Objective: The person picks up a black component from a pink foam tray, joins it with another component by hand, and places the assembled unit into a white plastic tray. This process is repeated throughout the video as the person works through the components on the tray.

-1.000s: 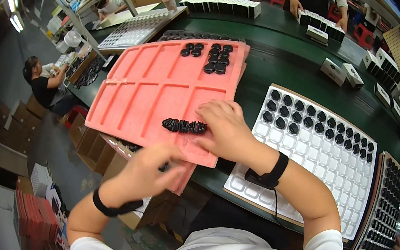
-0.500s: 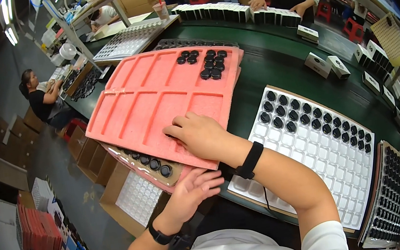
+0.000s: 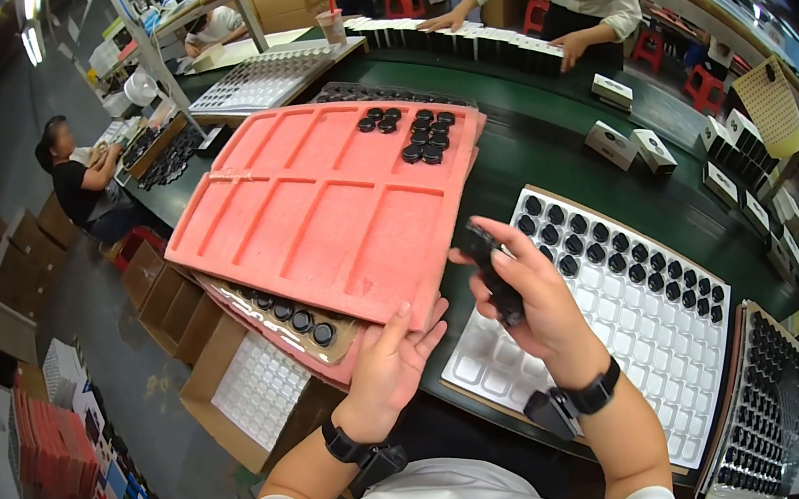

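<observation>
My right hand (image 3: 539, 297) is raised over the near left part of the white tray, its fingers wrapped round a row of small black round parts (image 3: 495, 272). At the near corner of a pink foam tray (image 3: 316, 225), my left hand (image 3: 395, 356) has its thumb on top and its fingers by the edge, gripping the corner. Shallow rectangular pockets divide the foam; black round parts (image 3: 425, 135) lie in two far pockets. The white moulded tray (image 3: 624, 341) to the right carries rows of black parts (image 3: 618, 263) in its far cells.
Under the foam sits another layer with black round parts (image 3: 301, 321). A cardboard box (image 3: 208, 406) with a white tray stands below at left. Small boxes (image 3: 611, 145) lie on the green bench (image 3: 527, 147). Across it, a co-worker's hands (image 3: 575, 47) touch a row of boxes.
My right hand has lifted off the foam and moved right, now showing black parts in its grip. My left hand has closed on the foam's corner. The co-worker's hands have shifted left.
</observation>
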Action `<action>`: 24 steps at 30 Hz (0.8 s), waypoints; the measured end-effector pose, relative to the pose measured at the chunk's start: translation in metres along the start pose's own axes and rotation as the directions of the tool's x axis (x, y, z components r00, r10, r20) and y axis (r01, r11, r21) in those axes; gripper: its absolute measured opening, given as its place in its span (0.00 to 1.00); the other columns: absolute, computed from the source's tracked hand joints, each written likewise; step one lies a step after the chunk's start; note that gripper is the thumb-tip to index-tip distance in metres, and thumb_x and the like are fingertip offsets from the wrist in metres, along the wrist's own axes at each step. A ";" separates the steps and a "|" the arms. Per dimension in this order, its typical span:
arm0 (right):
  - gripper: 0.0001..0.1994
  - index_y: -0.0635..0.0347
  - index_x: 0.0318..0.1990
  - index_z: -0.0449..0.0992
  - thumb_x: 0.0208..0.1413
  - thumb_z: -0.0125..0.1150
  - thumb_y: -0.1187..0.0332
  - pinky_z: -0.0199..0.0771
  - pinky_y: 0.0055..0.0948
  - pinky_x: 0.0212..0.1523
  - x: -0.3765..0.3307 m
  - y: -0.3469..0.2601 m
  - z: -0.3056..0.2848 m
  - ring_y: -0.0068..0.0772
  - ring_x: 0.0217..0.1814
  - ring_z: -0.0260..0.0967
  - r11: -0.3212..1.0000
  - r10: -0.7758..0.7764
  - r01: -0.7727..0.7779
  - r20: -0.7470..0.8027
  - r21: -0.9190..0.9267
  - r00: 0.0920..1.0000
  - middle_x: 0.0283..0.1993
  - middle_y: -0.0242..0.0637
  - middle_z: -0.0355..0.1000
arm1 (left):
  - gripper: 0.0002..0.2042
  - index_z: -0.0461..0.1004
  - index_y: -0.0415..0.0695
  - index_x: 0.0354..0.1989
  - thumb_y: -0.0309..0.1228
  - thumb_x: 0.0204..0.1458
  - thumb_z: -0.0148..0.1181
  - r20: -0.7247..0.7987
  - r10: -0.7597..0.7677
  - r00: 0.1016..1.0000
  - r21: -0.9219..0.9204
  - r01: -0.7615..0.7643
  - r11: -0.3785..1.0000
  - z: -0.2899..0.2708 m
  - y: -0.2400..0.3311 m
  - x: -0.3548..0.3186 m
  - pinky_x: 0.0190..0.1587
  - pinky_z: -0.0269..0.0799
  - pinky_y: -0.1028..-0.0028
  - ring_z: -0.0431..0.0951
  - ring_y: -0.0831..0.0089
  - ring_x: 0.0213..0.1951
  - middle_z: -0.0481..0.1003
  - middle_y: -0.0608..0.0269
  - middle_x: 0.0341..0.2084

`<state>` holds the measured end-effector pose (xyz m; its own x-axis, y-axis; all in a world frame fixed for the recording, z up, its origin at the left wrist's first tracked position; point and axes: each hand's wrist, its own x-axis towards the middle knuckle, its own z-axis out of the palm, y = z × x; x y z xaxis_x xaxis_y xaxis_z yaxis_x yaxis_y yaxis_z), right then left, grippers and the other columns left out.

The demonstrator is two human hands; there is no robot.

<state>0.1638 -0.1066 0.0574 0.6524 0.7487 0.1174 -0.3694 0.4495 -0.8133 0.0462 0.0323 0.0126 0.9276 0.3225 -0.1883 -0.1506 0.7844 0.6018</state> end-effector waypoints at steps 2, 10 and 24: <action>0.22 0.57 0.62 0.58 0.60 0.48 0.68 0.63 0.21 0.27 -0.027 -0.006 -0.007 0.24 0.32 0.62 0.996 -0.011 0.013 -0.028 0.084 1.000 0.51 0.48 0.66 | 0.21 0.58 0.37 0.60 0.27 0.57 0.48 0.062 0.035 0.997 0.144 -0.043 0.989 0.001 0.006 -0.003 0.57 0.64 0.58 0.65 0.57 0.59 0.64 0.53 0.57; 0.23 0.55 0.63 0.57 0.61 0.48 0.66 0.62 0.23 0.27 -0.075 -0.015 -0.047 0.27 0.33 0.62 0.988 -0.060 0.078 -0.138 0.133 0.989 0.53 0.50 0.65 | 0.23 0.59 0.35 0.57 0.17 0.48 0.42 -0.031 0.376 0.926 0.008 -0.376 0.927 -0.004 0.046 -0.025 0.54 0.69 0.53 0.71 0.51 0.53 0.68 0.47 0.51; 0.22 0.56 0.63 0.56 0.62 0.45 0.68 0.63 0.21 0.29 -0.074 -0.016 -0.072 0.24 0.33 0.61 0.997 0.022 -0.005 -0.231 0.074 0.973 0.54 0.50 0.65 | 0.32 0.60 0.34 0.57 0.22 0.35 0.45 0.025 0.327 0.945 0.121 -0.328 0.937 -0.112 0.125 -0.066 0.48 0.73 0.61 0.74 0.56 0.48 0.70 0.49 0.50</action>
<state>0.1689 -0.2040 0.0208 0.7793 0.6256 -0.0354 -0.4206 0.4804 -0.7696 -0.0726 0.1682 0.0130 0.8357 0.5478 0.0388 -0.4039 0.5652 0.7193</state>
